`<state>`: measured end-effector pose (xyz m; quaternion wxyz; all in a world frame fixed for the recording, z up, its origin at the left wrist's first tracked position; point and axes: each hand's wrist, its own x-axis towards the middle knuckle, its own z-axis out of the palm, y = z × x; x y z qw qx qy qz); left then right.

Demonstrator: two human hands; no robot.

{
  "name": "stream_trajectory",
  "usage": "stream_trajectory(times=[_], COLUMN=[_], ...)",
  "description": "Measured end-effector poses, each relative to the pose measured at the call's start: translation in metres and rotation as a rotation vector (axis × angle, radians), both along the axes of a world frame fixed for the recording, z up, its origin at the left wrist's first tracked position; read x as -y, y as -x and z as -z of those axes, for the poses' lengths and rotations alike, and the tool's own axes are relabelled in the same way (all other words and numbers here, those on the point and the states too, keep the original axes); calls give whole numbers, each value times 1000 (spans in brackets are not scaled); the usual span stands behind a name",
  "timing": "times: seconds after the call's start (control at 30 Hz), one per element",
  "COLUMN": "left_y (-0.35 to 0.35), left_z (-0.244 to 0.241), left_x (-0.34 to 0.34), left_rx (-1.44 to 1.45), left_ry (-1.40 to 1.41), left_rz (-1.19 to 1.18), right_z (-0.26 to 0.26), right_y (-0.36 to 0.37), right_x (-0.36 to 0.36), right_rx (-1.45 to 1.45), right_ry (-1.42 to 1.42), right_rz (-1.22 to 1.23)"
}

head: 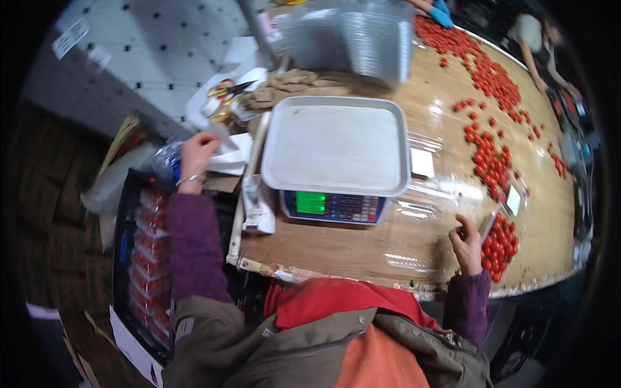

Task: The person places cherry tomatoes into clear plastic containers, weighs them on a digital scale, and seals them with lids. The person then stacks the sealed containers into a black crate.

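My left hand [198, 151] is at the table's left side, its fingertips pinched on a thin white paper slip [222, 137]. More white papers [234, 154] lie just beneath it. My right hand [466, 242] hovers over the tabletop with bent fingers apart, holding nothing. Right beside it stands a clear plastic punnet of red cherry tomatoes [498, 248]. Between my hands is a digital scale [335, 207] with a lit green display, and a bare pale tray [337, 145] rests on top. Clear plastic pieces [412, 209], perhaps lids or containers, lie right of the scale.
Loose tomatoes [490, 80] spread along the far right. Tall stacks of clear plastic containers [373, 43] rise behind the scale near a brown cloth [301, 87] and scissors [237, 88]. A black crate [127, 271] holds filled punnets at left. Another person's blue-gloved hand [440, 14] touches the tomatoes.
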<state>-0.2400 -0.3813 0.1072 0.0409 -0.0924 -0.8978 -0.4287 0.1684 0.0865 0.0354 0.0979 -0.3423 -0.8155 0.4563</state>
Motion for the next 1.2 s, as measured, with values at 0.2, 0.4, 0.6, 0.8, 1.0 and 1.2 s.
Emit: stream_trajectory(times=[0.2,0.4,0.6,0.8,1.0,1.2], left_y=[-125,-217,-258,-263,-248,-110], left_z=[-74,-39,54,70,-16,-42], left_x=[-99,-237,-280,-276,-218,-90], left_rx=[-155,-275,-420,-422,-103,48], left_ry=[-302,-8,388,505,131,-12], left_rz=[592,1192,1201,1139,1117,209], right_z=[8,-2,5,7,6,8], right_y=[4,-1,0,2,1,-2], right_x=[-4,3,2,1,3,6], right_rx=[-73,-50,-91,-85,-41,-89], right_ry=[-55,14,54,128,159,213], right_rz=[-78,-4,-13,-7,-3,20])
